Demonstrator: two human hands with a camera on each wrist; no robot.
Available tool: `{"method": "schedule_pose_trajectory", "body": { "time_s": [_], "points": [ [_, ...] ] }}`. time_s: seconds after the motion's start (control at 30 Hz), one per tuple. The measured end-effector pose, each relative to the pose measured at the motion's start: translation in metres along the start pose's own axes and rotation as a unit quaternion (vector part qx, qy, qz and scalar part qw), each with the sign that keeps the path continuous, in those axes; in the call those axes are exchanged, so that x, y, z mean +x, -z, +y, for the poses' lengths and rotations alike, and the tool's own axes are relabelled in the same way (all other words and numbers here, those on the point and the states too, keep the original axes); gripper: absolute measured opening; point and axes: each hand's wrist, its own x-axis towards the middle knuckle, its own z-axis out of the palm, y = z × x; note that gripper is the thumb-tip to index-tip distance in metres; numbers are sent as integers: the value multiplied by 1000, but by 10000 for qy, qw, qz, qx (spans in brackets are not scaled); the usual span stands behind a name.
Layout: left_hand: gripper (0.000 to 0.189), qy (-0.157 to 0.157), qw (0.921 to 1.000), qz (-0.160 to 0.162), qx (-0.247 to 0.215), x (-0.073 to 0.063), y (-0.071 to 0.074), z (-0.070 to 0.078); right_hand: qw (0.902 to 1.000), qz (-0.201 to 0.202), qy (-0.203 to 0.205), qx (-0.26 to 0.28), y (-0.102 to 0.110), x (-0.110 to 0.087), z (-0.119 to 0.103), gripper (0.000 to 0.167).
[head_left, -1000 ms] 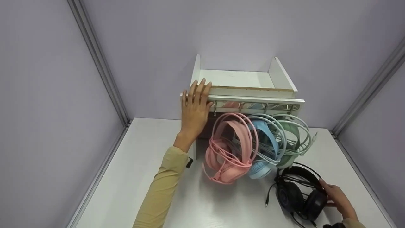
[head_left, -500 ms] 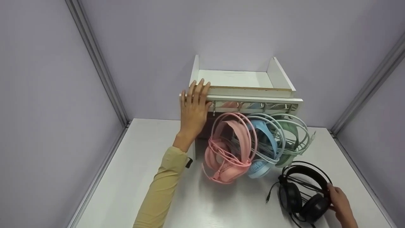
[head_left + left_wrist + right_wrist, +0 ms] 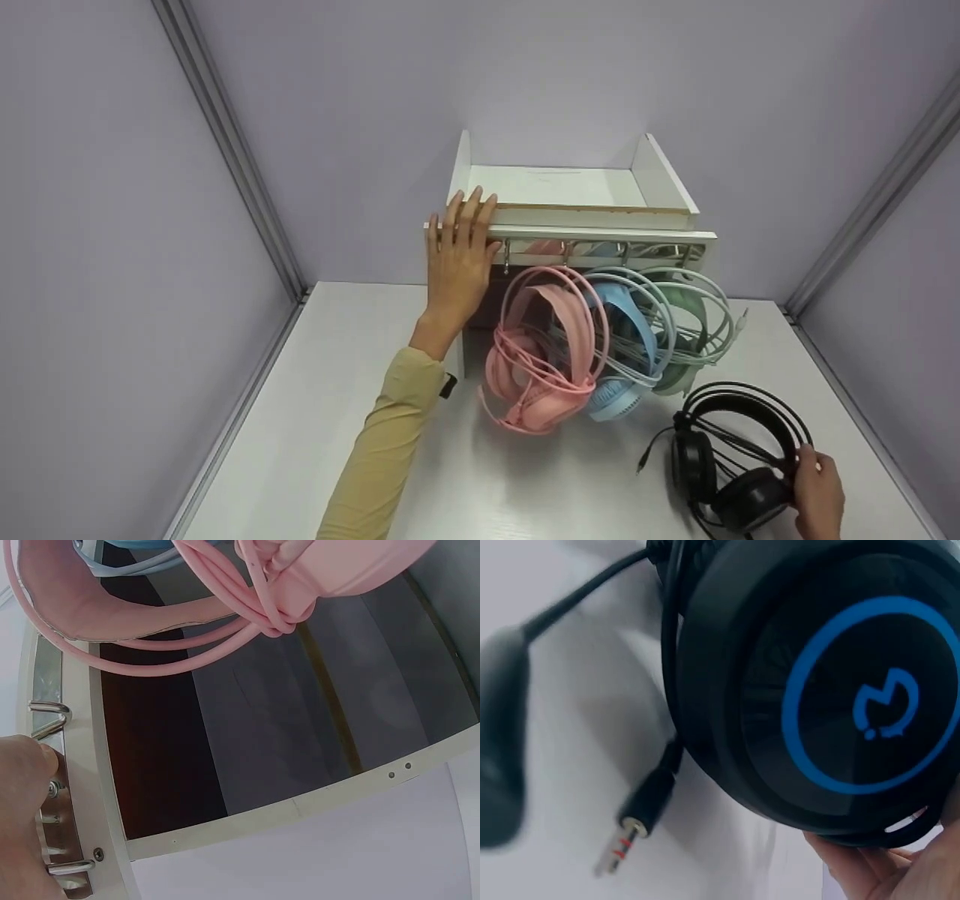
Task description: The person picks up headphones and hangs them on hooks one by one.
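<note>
My left hand (image 3: 457,277) rests on the left front edge of a white shelf rack (image 3: 600,220), fingers straight over the top and thumb by the metal hook rail (image 3: 660,252). Just right of it hang pink headphones (image 3: 577,322), then blue headphones (image 3: 619,401) and green headphones (image 3: 686,304), cords coiled about them. At the lower right, my right hand (image 3: 819,491) grips black headphones (image 3: 754,499) by the right side, near the headband's end. An ear cup with a blue ring (image 3: 757,712) fills much of the right wrist view, a cord's plug (image 3: 649,799) dangling beside it.
The leftmost hook (image 3: 507,256) has nothing hanging on it. Beneath the rack lies a white tabletop (image 3: 360,352). Pale panels (image 3: 360,112) with grey metal corner posts (image 3: 225,142) enclose the table at the back and sides.
My right hand has moved the black headphones a little to the right, away from the hanging green pair, turning them slightly. My left hand stays on the rack.
</note>
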Motion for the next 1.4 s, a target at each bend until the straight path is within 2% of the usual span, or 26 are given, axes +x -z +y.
{"method": "schedule_pose_trajectory", "body": {
  "time_s": [0.2,0.47,0.7,0.73,0.93,1.13,1.4],
  "points": [
    [58,39,9999,-90,-31,0,1,1,9988,403,-92,274,2,-10,1,68],
    [58,58,10000,-55,-60,-1,1,0,9965,679,119,464,6,-25,-3,63],
    [57,-38,10000,69,6,-1,1,0,9908,1099,179,769,7,-40,-10,13],
    [57,-39,10000,68,10,-1,1,0,9901,1157,199,765,7,-42,-11,11],
    [57,-28,10000,55,-24,0,1,0,9849,1479,433,784,11,-57,-18,7],
    [57,-23,10000,19,-71,0,0,1,9822,1530,705,834,21,-75,-29,10],
    [57,10,10000,-22,-62,0,0,0,9738,1713,1096,1023,30,-103,-50,14]
  ]
}}
